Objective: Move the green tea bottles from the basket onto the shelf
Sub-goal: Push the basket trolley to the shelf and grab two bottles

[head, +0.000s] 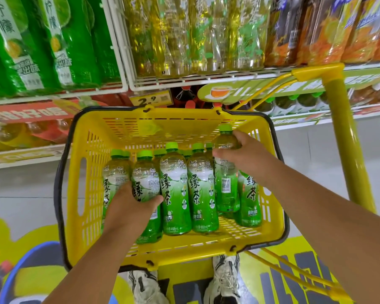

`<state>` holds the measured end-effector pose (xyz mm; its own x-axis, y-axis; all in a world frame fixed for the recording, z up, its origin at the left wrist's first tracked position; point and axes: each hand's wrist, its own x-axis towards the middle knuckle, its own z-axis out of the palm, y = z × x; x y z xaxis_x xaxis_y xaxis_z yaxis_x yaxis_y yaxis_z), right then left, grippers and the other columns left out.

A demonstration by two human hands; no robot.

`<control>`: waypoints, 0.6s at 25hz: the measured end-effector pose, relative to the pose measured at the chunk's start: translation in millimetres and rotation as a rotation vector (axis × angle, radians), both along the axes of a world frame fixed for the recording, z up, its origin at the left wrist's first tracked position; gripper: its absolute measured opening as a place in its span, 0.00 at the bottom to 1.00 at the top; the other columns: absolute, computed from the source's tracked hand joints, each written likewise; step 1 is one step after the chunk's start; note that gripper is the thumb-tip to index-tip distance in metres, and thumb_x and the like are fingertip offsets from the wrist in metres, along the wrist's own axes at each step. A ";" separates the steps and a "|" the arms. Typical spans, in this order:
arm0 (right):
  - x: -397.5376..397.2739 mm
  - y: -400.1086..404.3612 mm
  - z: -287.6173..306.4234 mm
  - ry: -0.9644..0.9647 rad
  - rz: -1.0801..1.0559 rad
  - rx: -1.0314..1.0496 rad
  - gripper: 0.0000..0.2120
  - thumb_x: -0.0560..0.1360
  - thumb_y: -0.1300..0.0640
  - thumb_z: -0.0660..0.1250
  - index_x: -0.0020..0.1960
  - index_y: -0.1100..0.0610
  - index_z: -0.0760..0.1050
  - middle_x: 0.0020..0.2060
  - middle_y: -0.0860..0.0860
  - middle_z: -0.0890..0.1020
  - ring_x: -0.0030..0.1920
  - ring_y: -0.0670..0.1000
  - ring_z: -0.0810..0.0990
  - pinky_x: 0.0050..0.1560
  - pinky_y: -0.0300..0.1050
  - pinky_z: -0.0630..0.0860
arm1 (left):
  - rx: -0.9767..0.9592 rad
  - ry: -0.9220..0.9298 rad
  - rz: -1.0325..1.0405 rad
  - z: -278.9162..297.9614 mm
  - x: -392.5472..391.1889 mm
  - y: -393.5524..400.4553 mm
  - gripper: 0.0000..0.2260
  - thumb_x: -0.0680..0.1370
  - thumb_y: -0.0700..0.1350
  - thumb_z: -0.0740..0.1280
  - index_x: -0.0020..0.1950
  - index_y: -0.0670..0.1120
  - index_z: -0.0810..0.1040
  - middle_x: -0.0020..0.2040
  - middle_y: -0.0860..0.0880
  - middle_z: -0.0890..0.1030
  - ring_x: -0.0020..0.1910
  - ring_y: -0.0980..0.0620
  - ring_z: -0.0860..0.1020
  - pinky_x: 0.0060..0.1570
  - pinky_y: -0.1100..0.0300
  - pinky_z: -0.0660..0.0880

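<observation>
A yellow plastic basket [97,194] with a dark rim holds several upright green tea bottles [176,189] with green caps and green labels. My left hand [130,207] is inside the basket, fingers wrapped around a bottle [146,172] near the left end of the front row. My right hand [244,156] grips the shoulder of another bottle [225,183], which stands higher than its neighbours at the right side. The shelf [206,79] runs across the top of the view, beyond the basket.
White wire shelves carry green lemon drink bottles [20,40], clear yellow bottles [184,34] and orange bottles [338,29]. A price tag [150,99] hangs at the shelf edge. A yellow trolley frame [340,128] rises at the right. My shoes [226,279] are below the basket.
</observation>
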<state>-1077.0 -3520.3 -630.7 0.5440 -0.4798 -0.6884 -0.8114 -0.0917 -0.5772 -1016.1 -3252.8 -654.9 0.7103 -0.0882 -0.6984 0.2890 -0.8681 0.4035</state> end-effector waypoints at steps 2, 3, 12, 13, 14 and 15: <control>-14.1 12.1 5.2 -0.035 -0.039 0.016 0.40 0.74 0.44 0.76 0.80 0.41 0.58 0.69 0.46 0.73 0.52 0.45 0.81 0.42 0.39 0.75 | 0.030 -0.027 -0.014 -1.0 0.2 0.9 0.41 0.71 0.62 0.75 0.78 0.48 0.64 0.74 0.47 0.73 0.67 0.41 0.75 0.61 0.48 0.76; -20.9 19.6 6.3 -0.043 -0.040 0.007 0.40 0.75 0.44 0.75 0.79 0.39 0.56 0.69 0.45 0.72 0.54 0.47 0.82 0.41 0.38 0.75 | 0.033 -0.040 -0.009 -2.2 -0.2 1.6 0.41 0.70 0.62 0.75 0.78 0.48 0.64 0.73 0.47 0.73 0.66 0.41 0.76 0.60 0.47 0.77; -57.8 48.3 -21.9 -0.156 -0.212 0.137 0.37 0.67 0.50 0.82 0.71 0.44 0.69 0.55 0.42 0.84 0.54 0.45 0.84 0.52 0.44 0.80 | -0.141 -0.123 0.101 8.4 1.9 8.6 0.35 0.72 0.57 0.77 0.75 0.50 0.68 0.68 0.52 0.77 0.63 0.49 0.77 0.50 0.60 0.74; -59.0 48.9 -21.1 -0.166 -0.224 0.133 0.36 0.67 0.49 0.83 0.70 0.44 0.70 0.55 0.43 0.85 0.54 0.46 0.85 0.52 0.44 0.81 | -0.169 -0.134 0.108 10.9 3.1 10.7 0.36 0.71 0.58 0.77 0.76 0.51 0.68 0.68 0.53 0.77 0.65 0.50 0.76 0.53 0.58 0.75; -59.7 49.6 -17.6 -0.171 -0.234 0.122 0.35 0.66 0.49 0.83 0.69 0.43 0.71 0.54 0.43 0.85 0.54 0.46 0.85 0.52 0.45 0.81 | -0.178 -0.137 0.112 15.1 4.2 12.4 0.38 0.71 0.59 0.77 0.76 0.52 0.67 0.70 0.52 0.76 0.67 0.50 0.74 0.58 0.55 0.75; -60.3 50.7 -12.4 -0.180 -0.239 0.110 0.35 0.66 0.48 0.82 0.69 0.43 0.72 0.54 0.42 0.85 0.54 0.46 0.85 0.52 0.46 0.82 | -0.182 -0.146 0.109 18.9 4.9 14.4 0.40 0.70 0.60 0.77 0.78 0.52 0.65 0.73 0.51 0.74 0.71 0.49 0.72 0.63 0.53 0.74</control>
<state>-1137.3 -3469.6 -643.1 0.5424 -0.5370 -0.6461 -0.6866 0.1599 -0.7093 -1011.1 -3238.4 -636.0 0.8144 -0.1205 -0.5676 0.3044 -0.7442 0.5946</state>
